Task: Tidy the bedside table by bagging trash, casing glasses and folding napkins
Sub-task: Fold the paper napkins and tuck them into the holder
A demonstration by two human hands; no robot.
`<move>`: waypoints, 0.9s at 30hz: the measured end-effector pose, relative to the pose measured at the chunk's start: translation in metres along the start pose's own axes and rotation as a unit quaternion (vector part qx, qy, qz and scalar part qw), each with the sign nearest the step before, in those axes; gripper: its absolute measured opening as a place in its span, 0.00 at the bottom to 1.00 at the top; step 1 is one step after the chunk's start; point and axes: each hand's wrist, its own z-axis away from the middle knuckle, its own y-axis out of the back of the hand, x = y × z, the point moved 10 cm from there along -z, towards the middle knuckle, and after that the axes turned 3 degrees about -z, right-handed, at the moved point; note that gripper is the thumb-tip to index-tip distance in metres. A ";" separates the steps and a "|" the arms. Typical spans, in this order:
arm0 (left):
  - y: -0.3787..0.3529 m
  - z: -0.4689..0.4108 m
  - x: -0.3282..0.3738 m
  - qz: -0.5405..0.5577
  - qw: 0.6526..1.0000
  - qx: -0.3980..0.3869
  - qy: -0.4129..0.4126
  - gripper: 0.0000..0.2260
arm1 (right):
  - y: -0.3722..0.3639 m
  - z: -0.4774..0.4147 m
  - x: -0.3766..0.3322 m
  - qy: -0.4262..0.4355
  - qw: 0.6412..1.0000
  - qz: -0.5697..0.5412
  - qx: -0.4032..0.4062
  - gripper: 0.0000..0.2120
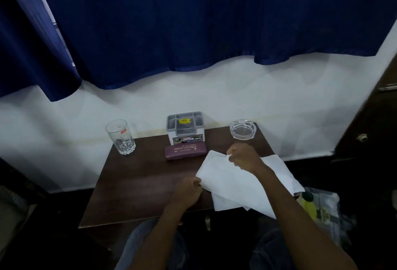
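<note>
napkin (234, 181): plain white, no print on it, lying unfolded over the right front part of the table, its near edge hanging past the table edge; a second white layer is showing under it at the front, can't tell if that's a separate sheet
left hand (188, 192): curling closed, pinching the napkin's left corner
right hand (243, 158): also closing tight, gripping the napkin's far edge, which is lifting a bit
glasses case (185, 151): maroon, shut, sitting just behind the napkin near mid-table; gold lettering is reading "PRINCE OPTICALS", smaller lines around it too blurry to read
organizer box (185, 129): grey-and-white, standing right behind the case against the wall; yellow sticker inside (text too small), front label reading "OPEL"
drinking glass (120, 136): clear, upright at the far left corner, wearing a small red sticker I can't read
ashtray (243, 129): clear glass, sitting at the far right corner
table (137, 183): dark brown wood
bag (318, 207): clear plastic, sitting off the table's right side with something yellow and green inside
curtain (193, 18): dark blue, hanging over the white wall behind
</note>
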 end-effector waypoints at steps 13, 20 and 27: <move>-0.015 -0.002 -0.002 0.060 0.997 -0.047 0.018 0.17 | -0.093 -0.003 0.007 0.037 0.947 0.275 -0.160 0.13; -0.020 -0.006 -0.007 0.047 0.996 -0.075 0.022 0.19 | -0.077 -0.007 0.003 0.039 0.956 0.268 -0.113 0.10; -0.022 -0.005 -0.003 0.031 0.996 -0.085 0.005 0.11 | -0.071 -0.011 0.009 0.025 0.965 0.239 -0.103 0.09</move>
